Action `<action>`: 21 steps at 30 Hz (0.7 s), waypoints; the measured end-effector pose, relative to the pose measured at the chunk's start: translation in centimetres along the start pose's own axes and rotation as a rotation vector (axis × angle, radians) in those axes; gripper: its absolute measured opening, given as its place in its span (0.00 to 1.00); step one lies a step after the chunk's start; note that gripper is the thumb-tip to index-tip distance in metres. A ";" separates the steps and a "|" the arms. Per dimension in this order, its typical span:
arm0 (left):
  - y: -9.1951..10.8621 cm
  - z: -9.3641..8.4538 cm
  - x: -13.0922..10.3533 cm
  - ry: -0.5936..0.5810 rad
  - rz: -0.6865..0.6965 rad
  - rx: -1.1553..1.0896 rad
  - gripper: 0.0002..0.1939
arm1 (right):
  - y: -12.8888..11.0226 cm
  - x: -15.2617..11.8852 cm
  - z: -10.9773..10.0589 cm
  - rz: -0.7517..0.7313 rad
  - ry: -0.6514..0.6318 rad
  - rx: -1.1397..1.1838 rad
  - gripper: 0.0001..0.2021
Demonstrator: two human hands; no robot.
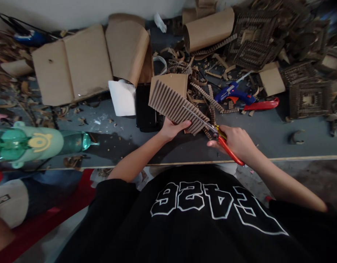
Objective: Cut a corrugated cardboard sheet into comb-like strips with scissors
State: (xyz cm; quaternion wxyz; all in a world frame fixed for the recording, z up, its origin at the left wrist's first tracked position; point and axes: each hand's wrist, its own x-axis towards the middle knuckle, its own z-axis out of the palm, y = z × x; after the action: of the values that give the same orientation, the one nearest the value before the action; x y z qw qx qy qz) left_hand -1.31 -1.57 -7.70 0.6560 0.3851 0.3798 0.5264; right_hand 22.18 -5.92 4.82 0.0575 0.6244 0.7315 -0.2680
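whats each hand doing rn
Left hand: closed on the corrugated cardboard, thumb on its ridged face.
Right hand: closed around the handles of the scissors, blades over the cardboard.

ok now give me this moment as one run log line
left hand: holding ridged cardboard | right hand: gripping scissors | blades: across cardboard | nearby: glue gun on table

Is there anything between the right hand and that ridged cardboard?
Only the scissors, held by the right hand, with blade metal showing over the cardboard. The left hand grips the lower edge, off to the side. Nothing else visible stands between.
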 end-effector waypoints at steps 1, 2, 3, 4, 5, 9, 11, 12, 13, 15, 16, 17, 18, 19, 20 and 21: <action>0.0 0.0 -0.1 -0.002 0.003 -0.003 0.33 | -0.1 0.0 0.1 -0.007 0.008 0.012 0.40; 0.0 0.1 -0.2 0.001 0.004 -0.009 0.33 | -0.2 0.1 0.1 -0.012 0.021 0.026 0.40; 0.0 0.2 -0.3 0.005 0.004 -0.014 0.33 | -0.2 0.1 0.2 -0.016 0.036 0.040 0.39; 0.1 0.3 -0.4 0.010 0.000 -0.020 0.33 | -0.2 0.1 0.3 -0.016 0.051 0.052 0.39; 0.2 0.4 -0.5 0.015 -0.011 -0.029 0.33 | -0.3 0.2 0.3 -0.015 0.060 0.057 0.38; 0.9 0.5 -0.3 0.043 -0.077 -0.073 0.34 | -0.2 0.2 0.1 -0.009 0.073 0.046 0.35; 1.6 -0.1 0.4 0.116 -0.059 -0.105 0.34 | 0.0 0.2 -0.2 -0.017 0.051 0.053 0.35; 1.9 -0.4 0.8 0.175 -0.028 -0.122 0.34 | 0.2 0.2 -0.3 -0.024 0.029 0.064 0.35; 2.3 -0.7 1.3 0.228 0.006 -0.132 0.35 | 0.4 0.2 -0.5 -0.036 -0.005 0.079 0.36; 2.8 -1.1 1.9 0.266 0.048 -0.105 0.38 | 0.7 0.0 -0.7 -0.081 -0.092 0.126 0.36; 3.0 -1.0 2.1 0.257 0.052 -0.087 0.40 | 0.8 -0.1 -0.8 -0.110 -0.135 0.153 0.37; 3.0 -0.9 2.0 0.244 0.049 -0.073 0.42 | 0.9 -0.3 -0.9 -0.136 -0.172 0.173 0.37; 3.0 -0.6 1.8 0.232 0.039 -0.070 0.43 | 0.8 -0.4 -1.0 -0.155 -0.197 0.180 0.37; 2.9 -0.3 1.6 0.226 0.026 -0.077 0.44 | 0.6 -0.5 -1.1 -0.162 -0.208 0.172 0.37; 2.9 0.0 1.2 0.224 0.010 -0.089 0.45 | 0.4 -0.6 -1.1 -0.160 -0.210 0.152 0.37; 2.8 0.4 0.9 0.225 -0.010 -0.105 0.45 | 0.1 -0.6 -1.2 -0.152 -0.211 0.127 0.38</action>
State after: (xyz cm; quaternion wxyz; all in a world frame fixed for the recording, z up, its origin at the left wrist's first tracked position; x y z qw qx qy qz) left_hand -1.94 -0.28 -5.11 0.6311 0.2869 0.4248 0.5822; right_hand 22.75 -5.89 6.05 0.0743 0.5379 0.7481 -0.3815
